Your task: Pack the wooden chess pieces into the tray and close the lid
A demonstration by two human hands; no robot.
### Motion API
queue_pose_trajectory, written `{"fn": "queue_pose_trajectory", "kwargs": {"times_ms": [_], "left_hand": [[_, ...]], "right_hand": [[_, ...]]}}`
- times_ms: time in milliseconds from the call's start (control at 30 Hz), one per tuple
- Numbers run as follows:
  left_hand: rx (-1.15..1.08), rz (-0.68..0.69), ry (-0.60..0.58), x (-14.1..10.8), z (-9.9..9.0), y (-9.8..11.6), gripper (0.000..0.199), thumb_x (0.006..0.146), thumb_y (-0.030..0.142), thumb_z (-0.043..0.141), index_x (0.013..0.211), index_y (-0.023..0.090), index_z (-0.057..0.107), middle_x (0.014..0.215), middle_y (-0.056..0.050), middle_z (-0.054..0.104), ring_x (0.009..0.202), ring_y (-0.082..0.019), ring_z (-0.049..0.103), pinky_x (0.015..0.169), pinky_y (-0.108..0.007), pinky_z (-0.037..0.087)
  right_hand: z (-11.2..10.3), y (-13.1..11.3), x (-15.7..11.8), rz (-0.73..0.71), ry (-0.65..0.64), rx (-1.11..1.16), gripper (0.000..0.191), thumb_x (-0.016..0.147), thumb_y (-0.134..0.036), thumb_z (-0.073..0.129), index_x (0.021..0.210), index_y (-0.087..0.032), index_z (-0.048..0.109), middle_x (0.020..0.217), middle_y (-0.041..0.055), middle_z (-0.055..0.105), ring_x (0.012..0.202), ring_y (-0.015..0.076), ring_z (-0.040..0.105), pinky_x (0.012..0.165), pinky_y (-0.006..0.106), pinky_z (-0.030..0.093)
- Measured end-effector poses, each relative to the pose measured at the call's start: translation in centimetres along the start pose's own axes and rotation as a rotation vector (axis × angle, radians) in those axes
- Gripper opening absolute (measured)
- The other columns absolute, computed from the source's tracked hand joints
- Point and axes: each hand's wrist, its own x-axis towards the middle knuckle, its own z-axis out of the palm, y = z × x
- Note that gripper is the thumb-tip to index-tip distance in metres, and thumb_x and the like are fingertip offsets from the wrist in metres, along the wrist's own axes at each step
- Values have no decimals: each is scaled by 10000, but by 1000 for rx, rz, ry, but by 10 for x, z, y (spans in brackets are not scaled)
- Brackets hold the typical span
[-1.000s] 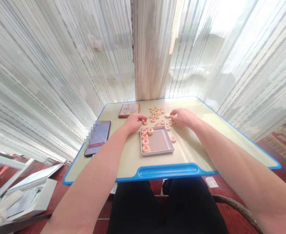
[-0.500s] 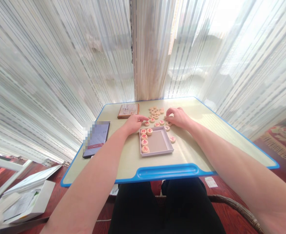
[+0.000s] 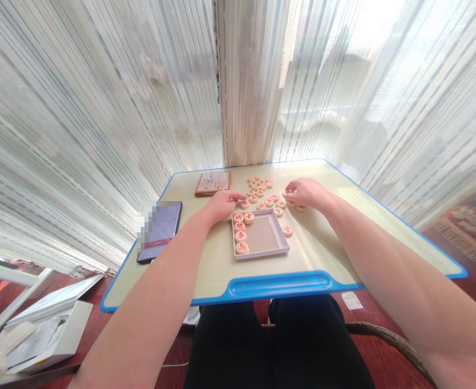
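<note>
My right hand [image 3: 307, 193] is over the far right part of the table, thumb and fingers pinched on a round wooden xiangqi piece [image 3: 285, 194]. More pieces lie partly under that hand. My left hand [image 3: 226, 203] rests on the table with its index finger stretched out, close to a red-marked piece [image 3: 245, 205], and holds nothing. Between my arms sits a shallow white box tray [image 3: 285, 247]. Along its left side stand several red-marked pieces [image 3: 241, 236], with one more piece [image 3: 248, 218] at the top beside them.
Loose pieces [image 3: 257, 183] are clustered behind the tray, and one piece [image 3: 287, 230] lies at its right. A brown patterned box [image 3: 213, 183] is at the back left. A tablet [image 3: 162, 232] lies at the left edge. The table's blue rim [image 3: 278, 283] is nearest me.
My right hand has moved to the right, uncovering red-marked pieces between it and the cluster. My left hand has stayed about where it was.
</note>
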Motion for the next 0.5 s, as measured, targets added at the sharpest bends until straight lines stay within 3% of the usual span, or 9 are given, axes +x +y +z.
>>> {"fn": "queue_pose_trajectory", "kwargs": {"times_ms": [167, 367, 500], "left_hand": [[10, 0, 1, 0, 1, 0, 427, 715, 54, 466, 1029, 195, 719, 1099, -15, 696, 1053, -176, 608, 952, -268, 451], [14, -6, -3, 0, 1, -1, 427, 718, 69, 467, 1034, 210, 718, 1103, -9, 695, 1064, -178, 602, 947, -269, 452], [12, -3, -6, 1, 1, -2, 422, 713, 70, 476, 1028, 209, 719, 1090, -8, 699, 1041, -177, 612, 932, -262, 460]], "right_hand": [[2, -3, -1, 36, -1, 81, 308, 716, -263, 561, 994, -182, 667, 1000, 55, 707, 871, 201, 630, 652, 240, 437], [8, -7, 1, -32, 61, 81, 297, 681, -128, 532, 935, -185, 676, 963, 42, 711, 801, 180, 628, 640, 237, 429], [6, -8, 1, -62, 6, 41, 283, 682, -121, 515, 860, -197, 722, 853, 42, 725, 752, 189, 638, 616, 246, 433]]}}
